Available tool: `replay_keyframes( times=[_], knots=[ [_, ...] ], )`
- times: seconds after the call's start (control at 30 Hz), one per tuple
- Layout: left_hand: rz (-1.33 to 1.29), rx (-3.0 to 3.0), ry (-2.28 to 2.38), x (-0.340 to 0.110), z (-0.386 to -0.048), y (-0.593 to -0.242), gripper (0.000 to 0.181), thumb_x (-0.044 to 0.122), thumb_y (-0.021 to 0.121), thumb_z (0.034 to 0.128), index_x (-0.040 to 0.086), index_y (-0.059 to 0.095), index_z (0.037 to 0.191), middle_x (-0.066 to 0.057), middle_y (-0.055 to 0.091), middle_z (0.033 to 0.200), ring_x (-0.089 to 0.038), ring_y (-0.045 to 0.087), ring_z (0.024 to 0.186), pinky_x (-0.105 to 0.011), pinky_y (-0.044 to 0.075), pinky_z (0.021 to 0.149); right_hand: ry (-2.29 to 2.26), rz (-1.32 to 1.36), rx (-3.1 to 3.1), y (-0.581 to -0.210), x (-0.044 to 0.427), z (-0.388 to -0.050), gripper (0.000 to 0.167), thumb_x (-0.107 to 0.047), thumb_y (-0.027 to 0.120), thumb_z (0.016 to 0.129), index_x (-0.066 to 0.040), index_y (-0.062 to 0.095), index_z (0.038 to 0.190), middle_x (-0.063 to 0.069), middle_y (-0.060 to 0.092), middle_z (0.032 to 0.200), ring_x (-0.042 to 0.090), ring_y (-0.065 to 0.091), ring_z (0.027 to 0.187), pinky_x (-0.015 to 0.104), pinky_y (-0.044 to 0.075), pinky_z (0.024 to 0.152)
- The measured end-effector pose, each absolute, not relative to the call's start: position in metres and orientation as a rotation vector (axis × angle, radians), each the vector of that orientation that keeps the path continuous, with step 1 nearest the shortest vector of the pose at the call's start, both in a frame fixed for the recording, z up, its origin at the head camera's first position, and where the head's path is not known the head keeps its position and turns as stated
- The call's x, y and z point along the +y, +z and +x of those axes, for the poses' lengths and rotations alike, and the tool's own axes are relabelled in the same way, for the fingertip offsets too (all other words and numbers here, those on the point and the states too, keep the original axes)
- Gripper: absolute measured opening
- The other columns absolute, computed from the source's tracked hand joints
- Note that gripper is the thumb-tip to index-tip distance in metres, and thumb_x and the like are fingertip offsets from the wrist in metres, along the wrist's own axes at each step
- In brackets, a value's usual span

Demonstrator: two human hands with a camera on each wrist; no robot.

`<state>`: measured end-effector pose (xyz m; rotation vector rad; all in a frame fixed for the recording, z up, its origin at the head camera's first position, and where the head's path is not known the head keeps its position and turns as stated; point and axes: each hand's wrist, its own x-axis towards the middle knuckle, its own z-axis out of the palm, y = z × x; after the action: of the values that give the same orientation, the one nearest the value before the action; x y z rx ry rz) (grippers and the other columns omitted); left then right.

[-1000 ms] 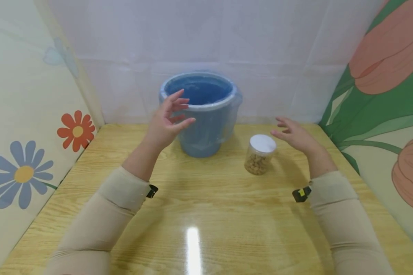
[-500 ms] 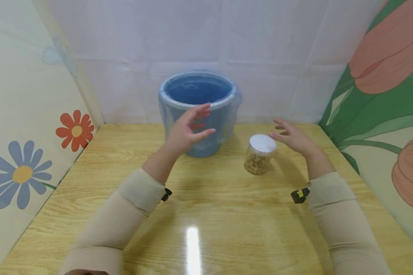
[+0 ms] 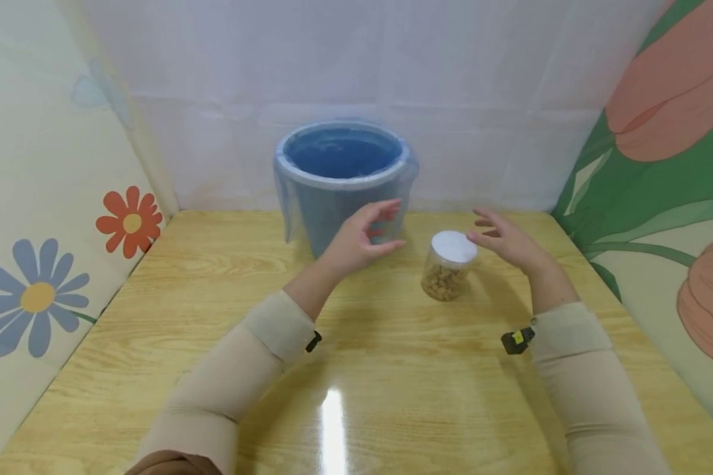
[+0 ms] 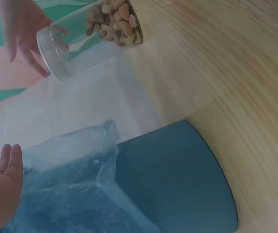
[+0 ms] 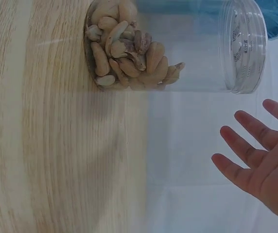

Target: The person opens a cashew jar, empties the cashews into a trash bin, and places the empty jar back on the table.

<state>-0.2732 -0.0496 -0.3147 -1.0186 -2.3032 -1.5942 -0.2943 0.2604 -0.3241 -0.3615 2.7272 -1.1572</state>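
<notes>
We saw a white back wall behind everything, with painted walls on the left and right. The wood table lay below. On its far side stood a blue bucket in thin plastic. It was behind the left hand, not between the hands and the jar, so we guessed it was not in the way.

Both hands were up with fingers apart, and neither held anything. The right hand was just beside the jar's top; we couldn't tell if its thumb touched. The left was farther off. Reaching looked nearly done on the right, less so on the left; no hold was made yet.

The jar stood upright between them, right of the bucket. Its white lid was on, and nuts filled the bottom.
</notes>
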Motion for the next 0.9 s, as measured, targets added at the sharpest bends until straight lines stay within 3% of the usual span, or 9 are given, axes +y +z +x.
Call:
replay_keyframes(
  times=[0.27, 0.5, 0.73, 0.9],
  knots=[
    [-0.974, -2.437, -1.565, -0.033, -0.286, -0.325, 0.07, 0.019, 0.076, 0.0755, 0.012, 0.041, 0.136, -0.008, 0.048, 0.131, -0.018, 0.047, 0.118, -0.035, 0.044, 0.096, -1.26, -0.369, 2.65, -0.332, 0.261, -0.293, 0.071, -0.041, 0.05, 0.092, -0.017, 0.013, 0.147, 0.02, 0.024, 0.146, 0.044, 0.027, 0.128, 0.065, 0.024, 0.099],
    [-0.908, -2.479, -1.735, -0.018, -0.298, -0.338, 0.069, 0.015, 0.075, 0.0764, 0.009, 0.04, 0.136, -0.011, 0.048, 0.131, -0.022, 0.046, 0.119, -0.033, 0.044, 0.096, -1.502, -0.501, 2.475, -0.346, 0.267, -0.294, 0.062, -0.025, 0.047, 0.095, -0.015, 0.014, 0.147, 0.022, 0.026, 0.145, 0.04, 0.026, 0.13, 0.059, 0.024, 0.104],
    [-0.894, -2.56, -1.777, -0.001, -0.299, -0.347, 0.072, 0.02, 0.074, 0.0769, 0.012, 0.038, 0.138, -0.01, 0.047, 0.132, -0.021, 0.046, 0.119, -0.032, 0.044, 0.095, -1.637, -0.567, 2.313, -0.358, 0.27, -0.294, 0.07, -0.015, 0.05, 0.093, -0.012, 0.007, 0.147, 0.025, 0.02, 0.146, 0.042, 0.026, 0.129, 0.056, 0.025, 0.105],
    [-0.837, -2.589, -1.825, 0.011, -0.299, -0.351, 0.075, 0.024, 0.076, 0.0743, 0.017, 0.039, 0.138, -0.009, 0.048, 0.132, -0.022, 0.047, 0.119, -0.034, 0.046, 0.093, -1.737, -0.584, 2.212, -0.365, 0.27, -0.293, 0.073, -0.011, 0.052, 0.091, -0.013, 0.006, 0.147, 0.027, 0.018, 0.145, 0.03, 0.037, 0.123, 0.043, 0.033, 0.104]
  ],
)
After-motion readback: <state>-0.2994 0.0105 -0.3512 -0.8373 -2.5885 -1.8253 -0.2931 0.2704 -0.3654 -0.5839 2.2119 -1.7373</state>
